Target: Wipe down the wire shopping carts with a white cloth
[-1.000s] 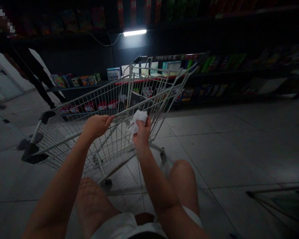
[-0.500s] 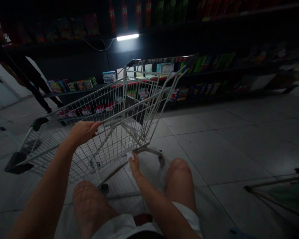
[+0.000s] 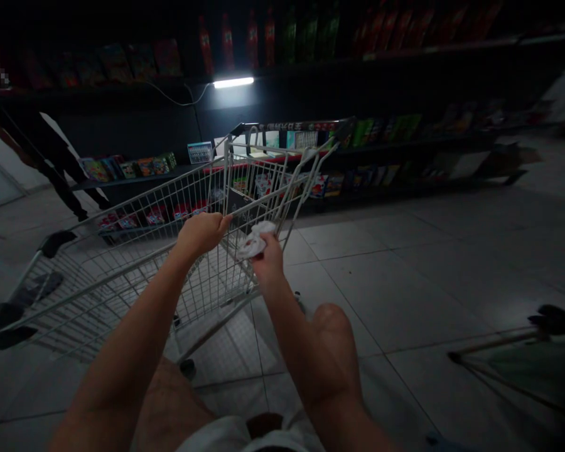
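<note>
A wire shopping cart point(image 3: 136, 245) stands tilted in front of me on the tiled floor. My left hand point(image 3: 202, 231) is closed around the top rail of its near side. My right hand point(image 3: 266, 254) is shut on a crumpled white cloth point(image 3: 255, 238) and presses it against the cart's side mesh just below that rail. My bare knees show below my arms, close to the cart's wheels.
Dark store shelves point(image 3: 381, 144) with boxed goods and bottles run behind the cart, lit by a tube light point(image 3: 233, 82). A person's dark legs point(image 3: 51, 160) stand at the far left. Another cart's frame point(image 3: 508, 358) enters at the lower right.
My right hand with the cloth dropped to the cart's lower frame, then came back up to the side mesh near the top rail. My left hand slid along the rail toward it.
</note>
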The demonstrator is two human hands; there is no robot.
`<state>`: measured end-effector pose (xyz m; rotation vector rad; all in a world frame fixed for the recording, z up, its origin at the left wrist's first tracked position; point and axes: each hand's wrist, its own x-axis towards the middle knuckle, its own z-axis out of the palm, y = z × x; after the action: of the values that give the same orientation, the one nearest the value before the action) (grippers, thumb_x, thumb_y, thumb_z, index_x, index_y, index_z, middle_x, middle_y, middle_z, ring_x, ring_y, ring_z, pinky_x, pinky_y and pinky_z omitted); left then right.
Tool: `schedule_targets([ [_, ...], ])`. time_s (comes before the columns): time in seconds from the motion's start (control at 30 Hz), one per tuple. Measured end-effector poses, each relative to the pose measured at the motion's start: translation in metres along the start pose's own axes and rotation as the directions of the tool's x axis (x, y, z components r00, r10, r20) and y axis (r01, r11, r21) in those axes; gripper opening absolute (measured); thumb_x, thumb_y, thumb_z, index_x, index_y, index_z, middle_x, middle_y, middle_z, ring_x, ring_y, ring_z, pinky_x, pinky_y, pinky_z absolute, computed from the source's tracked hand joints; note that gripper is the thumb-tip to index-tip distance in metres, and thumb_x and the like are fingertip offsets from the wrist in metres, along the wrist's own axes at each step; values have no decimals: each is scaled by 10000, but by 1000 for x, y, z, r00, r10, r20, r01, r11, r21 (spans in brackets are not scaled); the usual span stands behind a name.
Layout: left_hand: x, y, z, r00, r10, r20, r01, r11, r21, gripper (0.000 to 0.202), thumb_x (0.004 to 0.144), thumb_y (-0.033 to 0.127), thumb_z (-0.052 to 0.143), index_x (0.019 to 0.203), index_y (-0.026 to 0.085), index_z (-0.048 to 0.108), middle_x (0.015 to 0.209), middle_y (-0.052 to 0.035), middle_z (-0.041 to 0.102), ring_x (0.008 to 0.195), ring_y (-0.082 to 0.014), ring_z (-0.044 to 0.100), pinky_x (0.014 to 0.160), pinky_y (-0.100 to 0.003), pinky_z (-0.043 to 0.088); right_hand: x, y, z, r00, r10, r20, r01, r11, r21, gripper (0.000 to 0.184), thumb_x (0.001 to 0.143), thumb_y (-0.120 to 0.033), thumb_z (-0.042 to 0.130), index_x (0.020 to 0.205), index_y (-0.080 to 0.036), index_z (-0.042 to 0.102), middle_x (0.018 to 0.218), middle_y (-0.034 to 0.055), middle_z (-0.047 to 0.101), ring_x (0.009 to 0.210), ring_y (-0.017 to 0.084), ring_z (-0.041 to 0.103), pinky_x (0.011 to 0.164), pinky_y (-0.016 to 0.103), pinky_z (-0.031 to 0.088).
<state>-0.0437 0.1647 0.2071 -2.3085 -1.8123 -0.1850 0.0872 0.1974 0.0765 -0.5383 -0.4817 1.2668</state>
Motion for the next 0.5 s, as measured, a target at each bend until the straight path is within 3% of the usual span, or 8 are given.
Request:
schedule_targets([
  [0.07,0,-3,4,1000,13,-17,-13,1000,8,637,992,547,178,965,183,701,936,-134,731,910,-272,684,778,-366,484,21,-39,13,941,-331,66,336,936,-106,348,795,-153,483,1126,-242,536,957,2,602,773,108,615,677,254,548],
  [0.13,-1,-6,5,999,32,-10,-32,999,5,634,993,546,178,938,187,698,904,-122,729,898,-258,679,773,-355,483,41,-68,24,788,-593,167,613,732,-298,422,796,-148,475,1205,-240,523,1122,47,564,1006,160,612,835,333,558],
  [0.23,-2,-9,4,999,44,-16,-44,999,-8,634,992,546,177,895,192,694,859,-111,727,859,-236,671,753,-337,479,56,-68,24,578,-737,350,756,324,-568,395,768,-128,507,1149,-203,574,1204,97,507,1217,230,500,1058,463,455],
  [0.3,-4,-11,3,998,54,-25,-54,998,-8,628,990,543,184,871,191,690,826,-101,724,830,-225,669,740,-325,475,48,-35,5,543,-710,448,739,150,-657,359,746,-123,532,1092,-187,603,1188,117,508,1234,253,465,1124,502,383],
  [0.33,-5,-12,3,998,62,-29,-62,998,-6,627,989,542,187,861,189,689,813,-97,721,821,-225,669,736,-324,474,38,-11,-9,564,-680,468,718,125,-684,349,736,-123,538,1072,-183,610,1175,123,515,1221,257,463,1132,504,370],
  [0.4,-6,-15,3,997,74,-35,-74,997,-4,634,987,544,182,845,185,686,797,-93,716,808,-228,669,732,-329,473,9,43,-44,692,-574,437,636,198,-746,318,716,-138,559,1024,-185,621,1143,130,535,1187,264,468,1124,503,371],
  [0.43,-7,-16,3,996,76,-39,-77,997,-3,637,987,545,180,841,184,684,794,-92,714,801,-228,668,732,-331,473,-10,70,-63,778,-505,374,564,299,-770,299,700,-148,570,991,-185,628,1127,131,546,1182,267,470,1132,503,357],
  [0.5,-8,-18,3,996,79,-45,-79,997,-2,631,988,538,181,837,184,682,792,-90,714,792,-220,666,734,-328,471,-49,116,-96,934,-328,140,324,613,-721,295,606,-134,580,891,-192,629,1100,115,565,1174,255,481,1148,475,337],
])
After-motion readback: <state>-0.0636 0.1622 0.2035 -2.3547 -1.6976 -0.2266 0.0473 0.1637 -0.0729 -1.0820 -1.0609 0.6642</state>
